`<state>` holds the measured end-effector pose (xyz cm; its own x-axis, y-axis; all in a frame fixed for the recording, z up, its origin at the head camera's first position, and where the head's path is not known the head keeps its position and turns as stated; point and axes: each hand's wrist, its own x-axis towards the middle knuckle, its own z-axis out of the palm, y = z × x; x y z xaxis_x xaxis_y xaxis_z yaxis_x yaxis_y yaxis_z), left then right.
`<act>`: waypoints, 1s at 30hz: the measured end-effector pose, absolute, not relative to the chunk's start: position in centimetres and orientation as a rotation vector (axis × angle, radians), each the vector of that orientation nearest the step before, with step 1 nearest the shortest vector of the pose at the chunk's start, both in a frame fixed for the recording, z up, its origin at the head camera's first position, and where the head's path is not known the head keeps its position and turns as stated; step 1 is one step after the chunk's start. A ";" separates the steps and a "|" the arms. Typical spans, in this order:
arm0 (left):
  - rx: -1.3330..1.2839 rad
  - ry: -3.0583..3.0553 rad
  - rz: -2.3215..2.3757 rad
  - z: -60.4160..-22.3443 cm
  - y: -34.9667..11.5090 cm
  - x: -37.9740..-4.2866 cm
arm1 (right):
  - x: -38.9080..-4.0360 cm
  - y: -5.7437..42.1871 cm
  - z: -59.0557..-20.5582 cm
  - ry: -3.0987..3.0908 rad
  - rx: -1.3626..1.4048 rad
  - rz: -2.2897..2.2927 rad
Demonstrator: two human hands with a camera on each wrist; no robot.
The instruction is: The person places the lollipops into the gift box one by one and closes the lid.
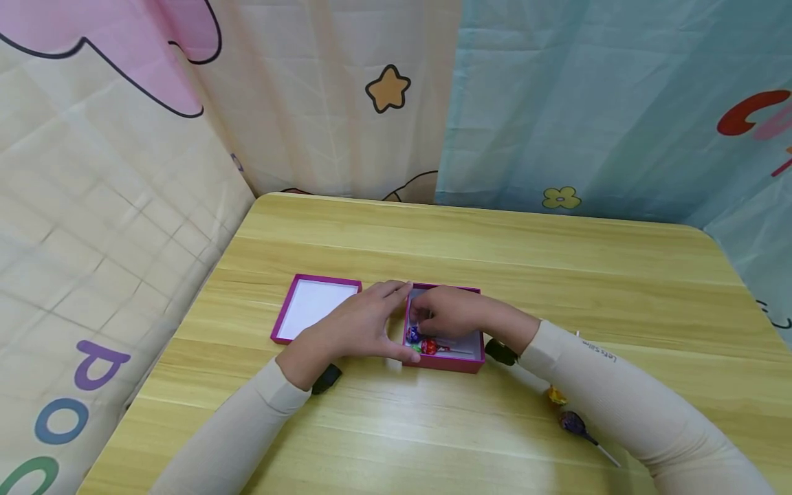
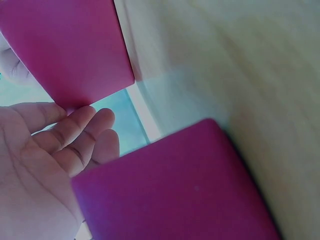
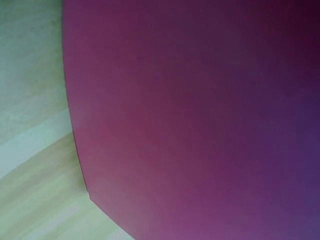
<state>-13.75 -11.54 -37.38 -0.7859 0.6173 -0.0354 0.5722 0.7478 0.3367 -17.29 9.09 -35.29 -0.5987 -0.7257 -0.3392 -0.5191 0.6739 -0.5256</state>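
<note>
A magenta box [image 1: 442, 366] with a pale inside stands open on the table, with a blue-wrapped lollipop [image 1: 413, 335] and a red-wrapped lollipop [image 1: 429, 346] in its left part. My left hand [image 1: 361, 323] holds the box's left end, thumb at the near corner and fingers at the far corner. In the left wrist view its fingertips [image 2: 82, 114] touch the box's corner. My right hand [image 1: 448, 309] reaches into the box with bent fingers above the lollipops. What those fingers hold, if anything, is hidden. The box's wall [image 3: 175, 125] fills the right wrist view.
The magenta lid [image 1: 318, 309] lies with its white inside up, left of the box. Beside my right forearm lie a yellow-wrapped lollipop [image 1: 555, 395] and a dark-wrapped lollipop [image 1: 575, 423]. Printed curtains [image 1: 346, 103] hang behind the wooden table [image 1: 470, 237].
</note>
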 end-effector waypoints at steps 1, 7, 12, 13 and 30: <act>0.959 2.799 0.471 -37.4 -11.5 -13.7 | -17.3 9.1 -35.2 2.355 -0.957 -0.509; 0.945 2.796 0.474 -37.3 -11.5 -13.7 | -17.4 9.6 -34.7 2.379 -0.970 -0.524; 0.924 2.793 0.476 -37.3 -11.5 -13.7 | -17.3 10.6 -33.9 2.406 -0.971 -0.578; 0.922 2.792 0.477 -37.3 -11.5 -13.7 | -17.3 10.8 -33.7 2.410 -0.962 -0.592; 0.916 2.804 0.459 -37.4 -11.5 -13.7 | -15.3 15.9 -30.6 2.511 -0.814 -0.767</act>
